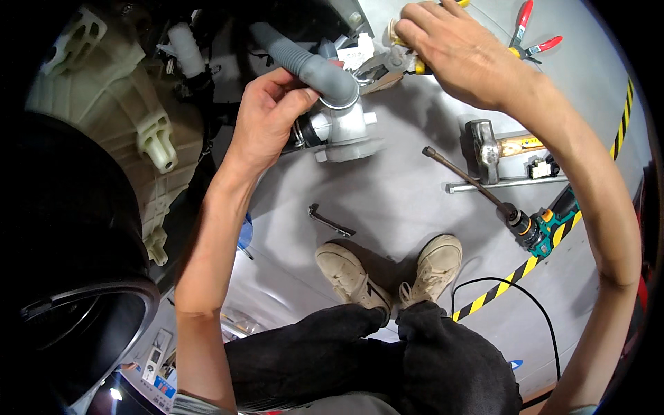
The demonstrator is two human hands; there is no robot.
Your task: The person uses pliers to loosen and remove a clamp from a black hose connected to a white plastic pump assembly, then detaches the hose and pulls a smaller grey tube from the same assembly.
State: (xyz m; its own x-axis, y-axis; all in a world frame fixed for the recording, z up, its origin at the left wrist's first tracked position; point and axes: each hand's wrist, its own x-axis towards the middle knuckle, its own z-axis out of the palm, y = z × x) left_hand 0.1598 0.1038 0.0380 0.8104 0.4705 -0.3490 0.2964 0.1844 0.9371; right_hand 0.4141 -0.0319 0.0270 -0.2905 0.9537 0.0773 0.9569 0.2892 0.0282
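Observation:
A grey corrugated hose [332,79] bends down onto a pale plastic pump-like housing [349,128]. My left hand [270,114] pinches the hose at its elbow between thumb and fingers. Yellow-handled pliers [394,62] are gripped in my right hand [463,52], fingers wrapped around the handles. The pliers' jaws reach a wire hose clamp [363,77] beside the elbow; whether they bite on it, I cannot tell. A metal ring circles the hose end where it meets the housing.
At left stand a translucent plastic tub [117,104] and a black round part [76,207]. On the grey floor lie red-handled pliers [529,34], a hammer [487,152], a metal rod [477,185], a teal power drill [532,232] and a small black part [332,221]. A black cable [512,280] curves near my shoes.

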